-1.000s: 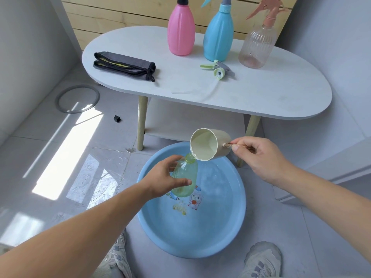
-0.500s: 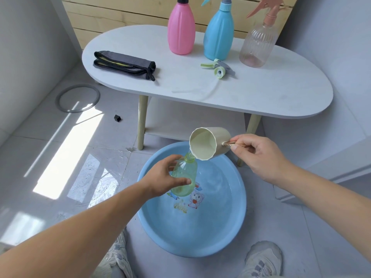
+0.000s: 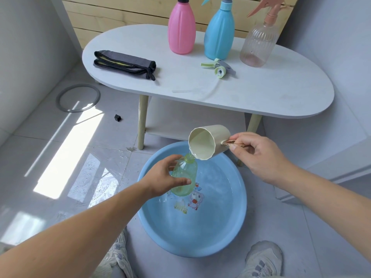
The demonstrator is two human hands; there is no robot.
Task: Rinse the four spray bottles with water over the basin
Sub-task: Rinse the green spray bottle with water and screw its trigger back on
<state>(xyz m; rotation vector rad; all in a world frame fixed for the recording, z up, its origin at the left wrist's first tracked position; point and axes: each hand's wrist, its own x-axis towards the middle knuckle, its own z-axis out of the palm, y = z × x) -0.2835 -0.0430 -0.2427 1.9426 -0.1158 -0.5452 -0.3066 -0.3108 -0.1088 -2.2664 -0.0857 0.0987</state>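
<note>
Over the blue basin [image 3: 230,237] on the floor, a green bottle [image 3: 185,177] is held tilted, its neck open. It is gripped by the left hand [image 3: 162,177], whose grip is curled round the bottle's body. Just above the neck a cream cup [image 3: 208,142] is held tipped by the right hand [image 3: 259,157], the grip pinching the cup's handle, and water is seen running from the cup's lip into the neck.

On the tabletop [image 3: 261,91] behind, a pink bottle [image 3: 181,29], a blue bottle [image 3: 219,35] and a clear bottle [image 3: 259,43] are stood upright in a row. A loose spray head [image 3: 219,68] is laid just in front of the blue bottle, and a folded dark cloth [image 3: 124,64] is set well apart to the left.
</note>
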